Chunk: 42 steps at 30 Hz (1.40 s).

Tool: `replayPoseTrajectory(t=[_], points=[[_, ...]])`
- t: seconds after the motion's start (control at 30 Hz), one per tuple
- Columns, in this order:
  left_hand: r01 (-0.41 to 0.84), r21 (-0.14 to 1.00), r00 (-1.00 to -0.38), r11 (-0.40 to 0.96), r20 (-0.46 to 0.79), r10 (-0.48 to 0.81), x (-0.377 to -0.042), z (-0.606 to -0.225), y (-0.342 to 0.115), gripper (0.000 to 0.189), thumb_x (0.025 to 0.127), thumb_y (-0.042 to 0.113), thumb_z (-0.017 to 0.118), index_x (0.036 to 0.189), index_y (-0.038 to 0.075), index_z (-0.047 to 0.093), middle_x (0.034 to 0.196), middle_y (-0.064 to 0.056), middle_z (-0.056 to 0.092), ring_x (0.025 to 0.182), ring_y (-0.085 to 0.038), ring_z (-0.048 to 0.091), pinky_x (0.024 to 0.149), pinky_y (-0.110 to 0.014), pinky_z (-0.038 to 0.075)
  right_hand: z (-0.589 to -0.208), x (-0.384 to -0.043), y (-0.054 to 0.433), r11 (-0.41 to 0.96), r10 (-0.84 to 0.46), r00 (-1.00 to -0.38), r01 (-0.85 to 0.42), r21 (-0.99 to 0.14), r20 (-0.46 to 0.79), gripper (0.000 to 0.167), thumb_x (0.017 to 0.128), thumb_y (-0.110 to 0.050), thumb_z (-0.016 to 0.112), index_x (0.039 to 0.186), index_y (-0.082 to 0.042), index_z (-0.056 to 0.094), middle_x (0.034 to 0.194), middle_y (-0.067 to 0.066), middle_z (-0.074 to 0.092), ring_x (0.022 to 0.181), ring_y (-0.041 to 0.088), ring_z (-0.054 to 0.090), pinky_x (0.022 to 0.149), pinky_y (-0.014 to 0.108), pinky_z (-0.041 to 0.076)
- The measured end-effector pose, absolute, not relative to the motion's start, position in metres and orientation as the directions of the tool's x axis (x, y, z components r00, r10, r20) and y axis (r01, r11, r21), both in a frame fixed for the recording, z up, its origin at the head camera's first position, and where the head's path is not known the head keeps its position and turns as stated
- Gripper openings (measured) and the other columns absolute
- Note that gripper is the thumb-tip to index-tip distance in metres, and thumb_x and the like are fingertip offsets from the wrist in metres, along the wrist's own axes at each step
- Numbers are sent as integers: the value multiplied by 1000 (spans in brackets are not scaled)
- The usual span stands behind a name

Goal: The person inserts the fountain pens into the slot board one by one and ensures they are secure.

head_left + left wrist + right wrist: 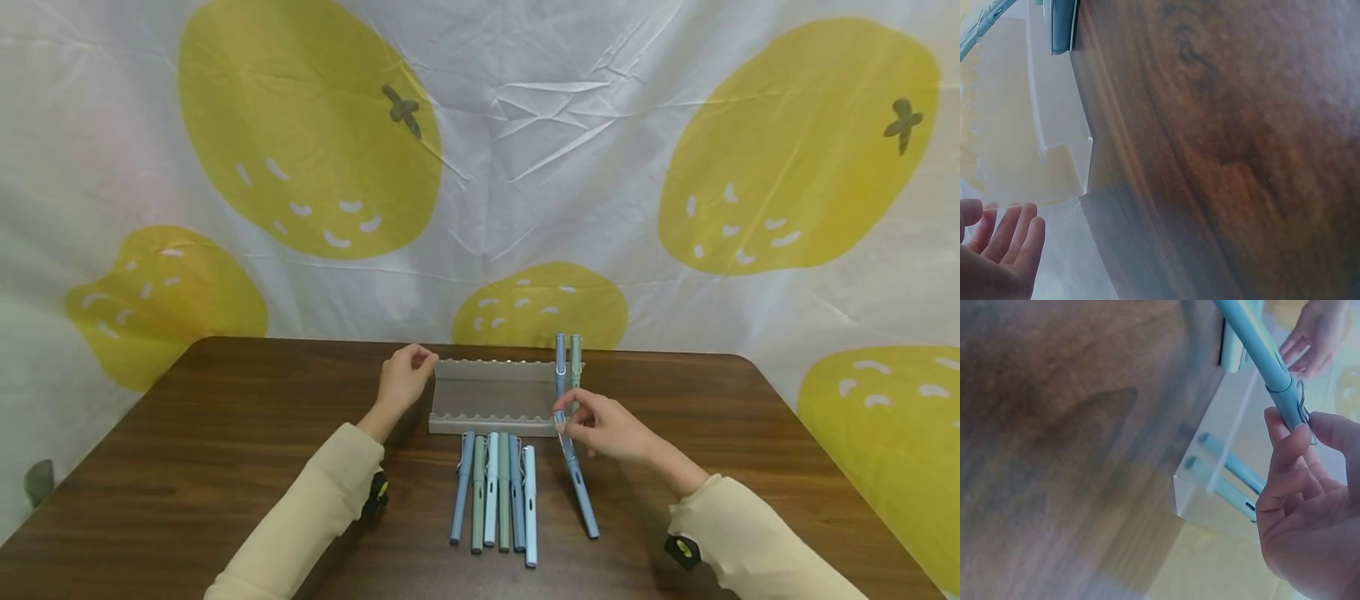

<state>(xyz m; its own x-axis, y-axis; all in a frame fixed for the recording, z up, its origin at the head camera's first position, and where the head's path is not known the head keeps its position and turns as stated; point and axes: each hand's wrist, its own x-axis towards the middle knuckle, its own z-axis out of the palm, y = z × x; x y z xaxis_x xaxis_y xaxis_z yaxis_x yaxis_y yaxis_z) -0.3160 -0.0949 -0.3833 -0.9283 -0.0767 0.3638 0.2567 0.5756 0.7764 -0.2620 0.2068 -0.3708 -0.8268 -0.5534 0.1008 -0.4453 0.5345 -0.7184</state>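
A clear pen rack [495, 427] with scalloped edges stands at the table's middle. At its back left corner, my left hand [403, 383] pinches the edge between thumb and fingertips; the other fingers extend loosely in the left wrist view. My right hand [611, 427] pinches a blue pen [577, 487] by its clipped cap, over the rack's front right, with the barrel slanting down toward me. Just behind it, a blue pen [560, 354] and a green pen [576, 367] lie side by side in the rack's right end, their lower parts partly hidden by the hand.
Several blue, green and pale blue pens, including a pale blue pen [531, 508], lie in a row before the rack on the brown wooden table [262, 450]. A white curtain [525, 208] with yellow fruit prints hangs behind the table's back edge.
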Motion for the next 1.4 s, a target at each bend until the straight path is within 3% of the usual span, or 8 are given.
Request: replayPoseTrajectory(t=[0.4,0.63,0.87,1.4], points=[[261,767,-925,585,372,-75,-316,-384,-95,17,85,17,58,87,1,63,82,-11,64,78,-26,59,71,-39,44,-334,-246,196,527,-502,-852,-439,-728,151,22,87,-7,54,108,-5,48,72,8,61,47,32,51,44,31,41],[271,760,-920,591,386,-75,-315,-383,-95,17,85,17,58,86,1,63,81,-11,64,77,-26,59,70,-40,44,-323,-250,192,525,-468,-862,-450,-722,197,22,87,-8,54,108,-5,48,74,10,62,43,20,50,45,33,43],[264,761,-922,592,379,-76,-315,-383,-95,17,85,17,58,86,1,63,81,-11,64,77,-26,59,72,-39,44,-340,-275,200,517,-450,-859,-475,-712,245,24,87,-20,56,110,-13,48,74,1,63,46,18,52,50,40,46],[275,767,-920,580,386,-75,-314,-382,-95,17,85,17,58,86,0,63,81,-12,64,77,-26,60,72,-39,44,-327,-291,198,508,-406,-841,-532,-677,356,25,88,-19,55,111,-13,48,76,3,62,50,19,53,47,34,45]])
